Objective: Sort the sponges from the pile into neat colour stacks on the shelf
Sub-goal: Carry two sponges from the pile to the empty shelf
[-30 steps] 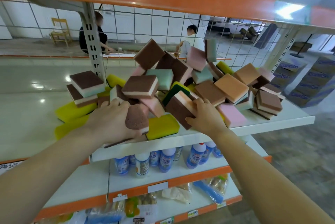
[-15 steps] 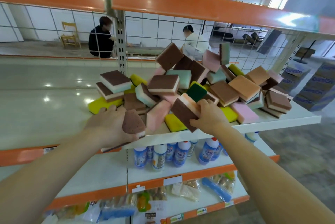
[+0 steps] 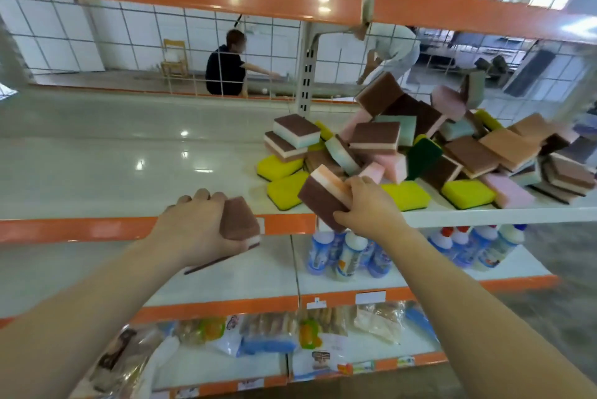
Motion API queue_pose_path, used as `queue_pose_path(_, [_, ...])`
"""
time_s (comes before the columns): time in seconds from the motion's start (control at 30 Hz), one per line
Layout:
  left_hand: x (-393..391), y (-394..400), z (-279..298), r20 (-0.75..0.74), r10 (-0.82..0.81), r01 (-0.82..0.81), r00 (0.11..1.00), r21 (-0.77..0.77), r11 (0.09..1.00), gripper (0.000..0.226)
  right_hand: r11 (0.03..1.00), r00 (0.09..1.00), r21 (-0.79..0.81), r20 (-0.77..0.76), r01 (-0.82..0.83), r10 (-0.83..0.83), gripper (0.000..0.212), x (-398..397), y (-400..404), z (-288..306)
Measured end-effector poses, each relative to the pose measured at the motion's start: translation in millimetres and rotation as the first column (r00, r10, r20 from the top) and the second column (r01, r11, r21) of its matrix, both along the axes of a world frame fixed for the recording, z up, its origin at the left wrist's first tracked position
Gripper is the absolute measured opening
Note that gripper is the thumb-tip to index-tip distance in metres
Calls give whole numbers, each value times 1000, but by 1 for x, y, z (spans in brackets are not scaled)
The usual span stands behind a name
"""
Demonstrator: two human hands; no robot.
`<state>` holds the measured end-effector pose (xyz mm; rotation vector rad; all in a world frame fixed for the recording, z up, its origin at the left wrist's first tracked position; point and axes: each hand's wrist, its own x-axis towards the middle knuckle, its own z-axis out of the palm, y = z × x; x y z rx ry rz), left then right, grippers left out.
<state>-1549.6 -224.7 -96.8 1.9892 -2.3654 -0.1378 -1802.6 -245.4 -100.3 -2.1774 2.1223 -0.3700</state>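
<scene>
1. Sponges lie heaped in a loose pile [image 3: 420,153] on the right part of the white shelf [image 3: 129,172]; brown-topped, pink, mint, orange-tan and yellow pieces are mixed and tilted against one another.
2. A brown-topped sponge [image 3: 240,221] is gripped by the left hand [image 3: 197,230], fingers curled over its far edge, thumb hidden beneath; it is held at the shelf's front lip, left of the pile and apart from it.
3. A second sponge [image 3: 323,198], brown-faced with white and orange layers, is pinched by the right hand [image 3: 368,208], thumb on the brown face and fingers wrapped over the layered edge; it is held tilted, just in front of the pile's near side.
4. Two yellow sponges [image 3: 281,175] are seen flat on the shelf just behind the right hand's sponge, and two brown-topped ones [image 3: 290,137] are stacked at the pile's left edge.
5. The shelf's left stretch is glossy, with ceiling lights reflected in it.
6. Bottles [image 3: 349,253] with blue labels are ranged on the shelf below, and bagged goods [image 3: 265,330] on the one under that.
7. Beyond the wire grid back [image 3: 129,36], two people are seen, one in dark clothing [image 3: 226,69], beside a wooden chair [image 3: 174,59].
</scene>
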Motion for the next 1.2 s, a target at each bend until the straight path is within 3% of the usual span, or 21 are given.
queue_pose_path(0.23, [80, 24, 0, 9, 69, -69, 998, 7, 998, 83, 993, 993, 28, -31, -113, 114, 39, 83, -7, -4])
queue_pose_path(0.43, [135, 35, -7, -42, 188, -187, 981, 24, 982, 85, 972, 973, 30, -1, -233, 233, 50, 148, -23, -5])
queue_pose_path(0.6, [165, 33, -7, -39, 255, -255, 966, 18, 967, 84, 945, 945, 39, 7, -326, 326, 41, 189, -44, -9])
queue_pose_path(1.2, [269, -51, -12, -5, 444, -444, 896, -26, 896, 80, 829, 830, 54, 25, -557, 557, 23, 298, -168, -3])
